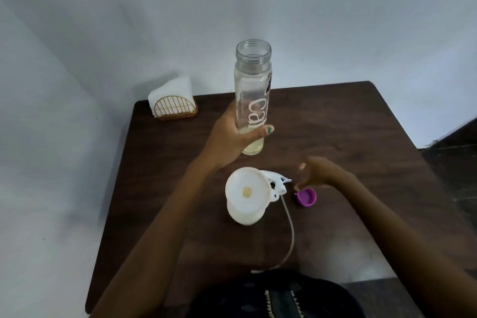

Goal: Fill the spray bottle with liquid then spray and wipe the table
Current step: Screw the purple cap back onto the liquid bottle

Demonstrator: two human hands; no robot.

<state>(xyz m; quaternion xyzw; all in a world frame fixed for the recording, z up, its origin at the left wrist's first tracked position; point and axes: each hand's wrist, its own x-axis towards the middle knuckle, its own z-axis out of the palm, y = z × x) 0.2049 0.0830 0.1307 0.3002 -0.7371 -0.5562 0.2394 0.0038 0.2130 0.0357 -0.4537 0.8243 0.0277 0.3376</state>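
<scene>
Holding the tall clear bottle upright, the left hand wraps its fingers and thumb round the low part of the glass, a bit above the brown worktop. The bottle has no lid on, and only a little pale yellow liquid sits at its bottom. Just near of it stands the white spray bottle, with a white funnel sitting in its neck. So the funnel mouth lies close below the clear bottle, toward the person, and the left hand is the nearer one to it. I think the next move is to tip the clear bottle's long side over so its open top points down into the funnel. The right hand hangs loose with soft, open fingers and holds nothing; its fingertips are just above the purple cap, which lies open side up, right of the spray bottle. The white spray head lies beside the funnel, its thin tube trailing near. A napkin holder stands at the far left corner.
</scene>
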